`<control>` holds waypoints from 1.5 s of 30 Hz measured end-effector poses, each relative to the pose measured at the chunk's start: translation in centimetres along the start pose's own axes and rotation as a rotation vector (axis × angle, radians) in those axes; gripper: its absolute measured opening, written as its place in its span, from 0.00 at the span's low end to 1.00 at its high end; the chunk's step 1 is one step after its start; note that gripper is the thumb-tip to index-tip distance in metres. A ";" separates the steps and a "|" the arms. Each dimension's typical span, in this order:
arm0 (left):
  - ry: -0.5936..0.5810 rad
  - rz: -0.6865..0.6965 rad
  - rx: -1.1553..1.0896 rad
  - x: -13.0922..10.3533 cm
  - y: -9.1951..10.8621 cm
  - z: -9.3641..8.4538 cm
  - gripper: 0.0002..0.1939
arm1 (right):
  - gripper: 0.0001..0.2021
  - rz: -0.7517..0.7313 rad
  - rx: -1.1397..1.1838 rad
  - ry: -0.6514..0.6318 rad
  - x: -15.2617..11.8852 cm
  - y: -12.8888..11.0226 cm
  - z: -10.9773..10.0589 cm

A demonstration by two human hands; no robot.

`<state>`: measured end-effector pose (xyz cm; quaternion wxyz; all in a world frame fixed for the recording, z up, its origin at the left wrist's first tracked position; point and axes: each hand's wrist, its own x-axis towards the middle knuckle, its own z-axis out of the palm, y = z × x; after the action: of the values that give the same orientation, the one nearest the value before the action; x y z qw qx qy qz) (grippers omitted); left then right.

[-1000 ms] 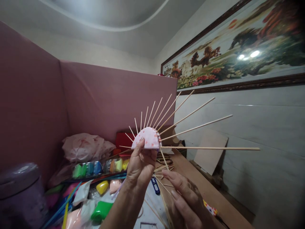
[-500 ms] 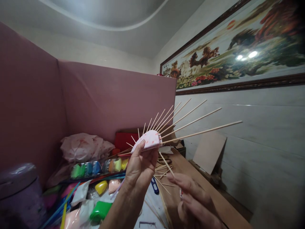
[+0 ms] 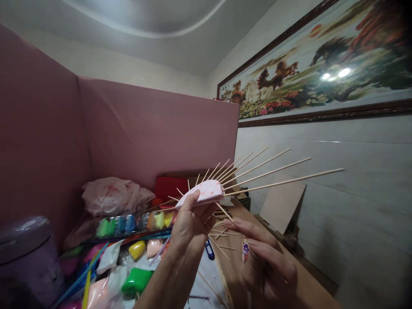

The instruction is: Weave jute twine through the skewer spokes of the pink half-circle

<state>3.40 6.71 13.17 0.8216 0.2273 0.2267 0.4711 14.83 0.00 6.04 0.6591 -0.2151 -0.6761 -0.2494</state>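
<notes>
Both of this person's hands are bare from where I stand. The left hand (image 3: 189, 223) is slender, with a short-looking thumbnail and a smooth wrist, and the forearm (image 3: 170, 270) below it is bare too, widening from the wrist. The right hand (image 3: 265, 253) has slim fingers and rounded knuckles, though its finer details are blurred.

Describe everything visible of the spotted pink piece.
The pink piece is half-round, padded-looking, perhaps fabric, with coral spots. Thin wooden-looking sticks fan from its curved edge, longest at right. The left hand holds it tilted above the table, thumb on its face. The right hand has a stick near its lower edge; contact unclear.
</notes>
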 end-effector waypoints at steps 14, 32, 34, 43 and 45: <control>0.009 -0.023 0.116 -0.6 -0.1 0.1 0.09 | 0.04 0.373 0.079 0.411 1.5 -0.5 0.4; 0.035 -0.032 0.152 -0.6 -0.4 0.3 0.08 | 0.02 0.503 0.157 0.560 2.1 -1.0 0.5; 0.034 -0.034 0.153 -0.6 -0.4 0.2 0.08 | 0.02 0.527 0.166 0.582 2.3 -1.0 0.5; 0.060 -0.046 0.143 -0.4 -0.3 0.3 0.11 | 0.04 0.639 0.159 0.588 3.4 -1.0 0.2; 0.054 -0.044 0.141 -0.4 -0.3 0.2 0.11 | 0.04 0.612 0.128 0.600 3.7 -0.9 0.2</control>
<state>3.56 6.17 13.25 0.8073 0.2667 0.2864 0.4418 14.00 -0.76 9.68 0.8819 -0.2824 -0.3738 -0.0517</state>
